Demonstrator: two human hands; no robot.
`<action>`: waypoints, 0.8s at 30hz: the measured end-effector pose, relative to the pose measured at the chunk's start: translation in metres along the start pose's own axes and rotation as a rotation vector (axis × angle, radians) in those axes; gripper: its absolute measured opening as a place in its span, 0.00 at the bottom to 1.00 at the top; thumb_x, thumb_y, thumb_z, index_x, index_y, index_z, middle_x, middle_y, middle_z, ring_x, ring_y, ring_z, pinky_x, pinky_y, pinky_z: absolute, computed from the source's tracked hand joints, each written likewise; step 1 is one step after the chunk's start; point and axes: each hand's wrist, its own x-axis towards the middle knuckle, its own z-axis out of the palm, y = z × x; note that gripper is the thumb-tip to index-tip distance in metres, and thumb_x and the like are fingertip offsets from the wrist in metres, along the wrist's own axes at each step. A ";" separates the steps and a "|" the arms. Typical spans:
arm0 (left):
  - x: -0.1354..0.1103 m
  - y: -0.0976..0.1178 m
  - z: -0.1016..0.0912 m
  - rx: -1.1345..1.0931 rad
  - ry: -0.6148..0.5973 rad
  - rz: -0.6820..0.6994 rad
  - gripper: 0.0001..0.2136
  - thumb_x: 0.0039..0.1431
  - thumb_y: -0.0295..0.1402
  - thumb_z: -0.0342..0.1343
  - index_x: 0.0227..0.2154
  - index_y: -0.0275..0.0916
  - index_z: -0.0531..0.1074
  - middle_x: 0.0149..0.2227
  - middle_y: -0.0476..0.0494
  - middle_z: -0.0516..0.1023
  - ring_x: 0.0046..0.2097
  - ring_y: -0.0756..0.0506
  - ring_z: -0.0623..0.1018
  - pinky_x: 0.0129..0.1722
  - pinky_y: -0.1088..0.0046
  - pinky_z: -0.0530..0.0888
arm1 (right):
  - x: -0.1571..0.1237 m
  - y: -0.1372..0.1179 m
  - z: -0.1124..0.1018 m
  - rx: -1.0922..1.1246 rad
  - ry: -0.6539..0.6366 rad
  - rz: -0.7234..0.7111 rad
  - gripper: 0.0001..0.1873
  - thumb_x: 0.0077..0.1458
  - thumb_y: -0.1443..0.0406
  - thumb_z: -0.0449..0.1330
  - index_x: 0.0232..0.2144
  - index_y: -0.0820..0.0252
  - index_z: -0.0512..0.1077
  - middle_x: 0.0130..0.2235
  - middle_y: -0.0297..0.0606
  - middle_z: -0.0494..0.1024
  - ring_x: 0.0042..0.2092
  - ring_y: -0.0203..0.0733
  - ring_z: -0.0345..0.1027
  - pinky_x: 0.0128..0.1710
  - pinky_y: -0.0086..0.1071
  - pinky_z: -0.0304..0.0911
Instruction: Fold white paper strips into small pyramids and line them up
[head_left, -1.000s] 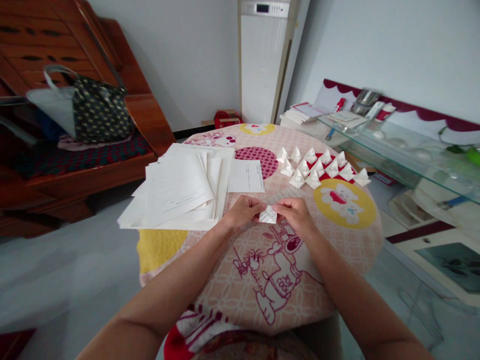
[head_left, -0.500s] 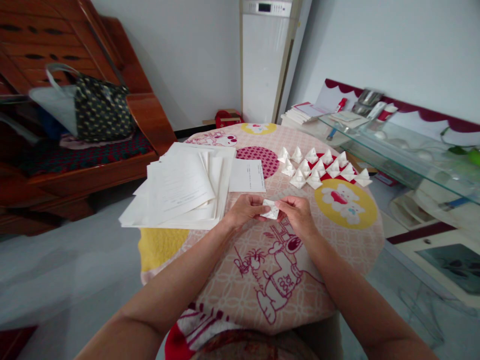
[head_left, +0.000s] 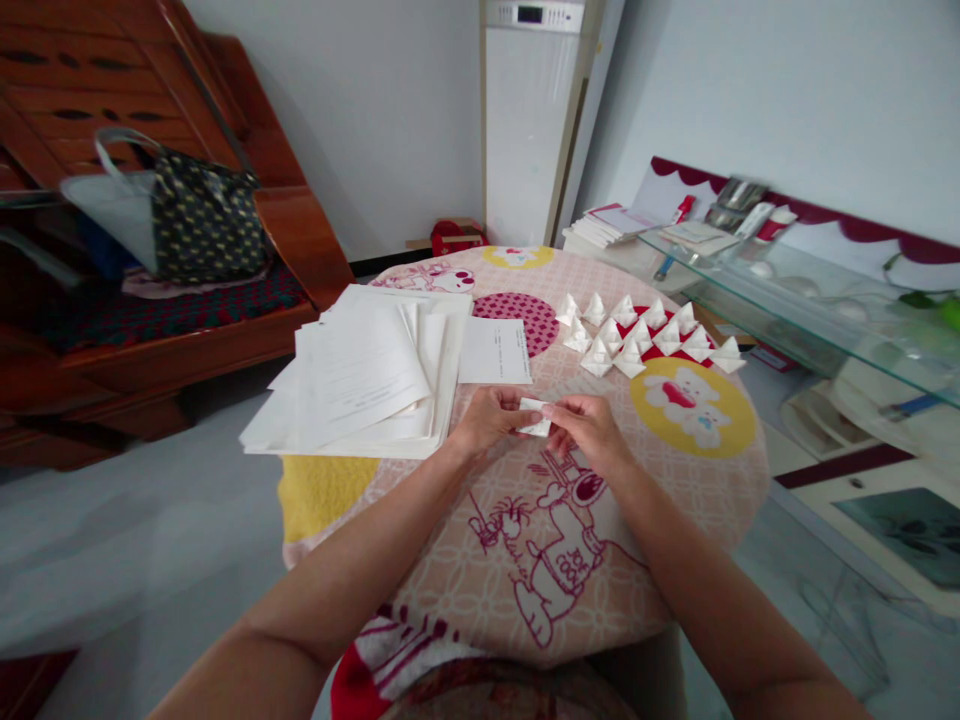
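Observation:
Between my two hands, above the middle of the table, is a small piece of folded white paper [head_left: 535, 424]. My left hand [head_left: 489, 420] pinches its left side. The thumb and fingers of my right hand [head_left: 591, 425] are closed on its right edge. Beyond my hands, to the right, stand several small folded paper boats [head_left: 634, 340] in rough rows. A single printed sheet [head_left: 495, 350] lies flat just past my left hand, beside a loose stack of white papers [head_left: 360, 385] on the left.
A patterned cloth covers the round table [head_left: 480, 590]. To the right, a glass shelf [head_left: 795, 300] with cups and papers comes close to the table's edge. A wooden bench [head_left: 300, 240] with a dark patterned bag [head_left: 206, 220] stands at the left. A white air conditioner [head_left: 529, 130] is behind.
The folded paper has tilted and less of its face shows now. My right fingers have shifted slightly left over its edge. The boats and paper stacks stay where they were.

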 end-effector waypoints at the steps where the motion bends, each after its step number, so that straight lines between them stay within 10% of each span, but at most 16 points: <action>1: 0.000 0.000 0.000 -0.008 0.019 0.008 0.19 0.38 0.37 0.76 0.34 0.31 0.82 0.28 0.44 0.82 0.28 0.51 0.77 0.28 0.76 0.73 | 0.000 0.000 -0.001 -0.002 -0.048 0.036 0.21 0.40 0.50 0.72 0.23 0.61 0.73 0.20 0.36 0.77 0.17 0.37 0.70 0.12 0.25 0.60; 9: -0.003 0.004 -0.001 -0.054 0.052 0.011 0.16 0.41 0.32 0.73 0.35 0.32 0.82 0.30 0.44 0.83 0.28 0.51 0.78 0.31 0.75 0.75 | -0.003 -0.001 -0.002 0.033 -0.253 0.110 0.19 0.43 0.53 0.72 0.25 0.62 0.74 0.22 0.36 0.78 0.19 0.35 0.71 0.14 0.23 0.62; 24: -0.001 0.004 -0.001 -0.048 -0.116 -0.082 0.22 0.36 0.42 0.78 0.29 0.31 0.80 0.27 0.45 0.79 0.26 0.52 0.75 0.26 0.77 0.72 | -0.006 -0.001 0.001 -0.011 -0.152 0.022 0.16 0.41 0.56 0.68 0.17 0.60 0.70 0.16 0.33 0.74 0.14 0.32 0.62 0.11 0.23 0.56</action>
